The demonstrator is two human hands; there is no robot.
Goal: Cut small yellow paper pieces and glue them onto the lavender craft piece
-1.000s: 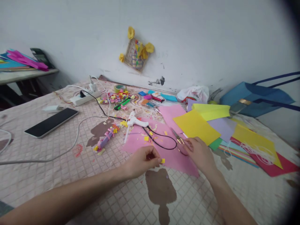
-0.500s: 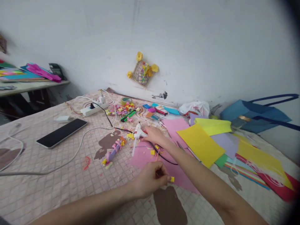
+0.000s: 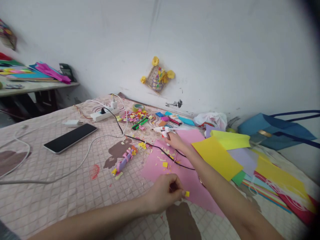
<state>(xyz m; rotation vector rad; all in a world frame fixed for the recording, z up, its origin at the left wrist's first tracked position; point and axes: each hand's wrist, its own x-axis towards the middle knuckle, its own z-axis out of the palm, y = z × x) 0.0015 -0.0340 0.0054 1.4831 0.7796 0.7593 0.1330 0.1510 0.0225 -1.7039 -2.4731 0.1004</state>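
My left hand pinches a small yellow paper square over the near part of a pink sheet. Farther off, my right hand is wrapped round the handle of a white glue gun, whose nozzle points left and whose clear glue stick juts out to the right. Under and in front of that hand, yellow scraps lie on the pink sheet, one a square. A purple strip with pink and yellow paper pieces rests on the tablecloth left of the sheet.
A phone, a white power strip and trailing cables lie at the left. Behind are small paper pieces, a green cutter and tape. Coloured sheets and a blue bag are at the right.
My right hand has lifted the glue gun and turned it from nozzle-up to pointing left. My left hand still pinches the yellow square. The whole view has shifted slightly.
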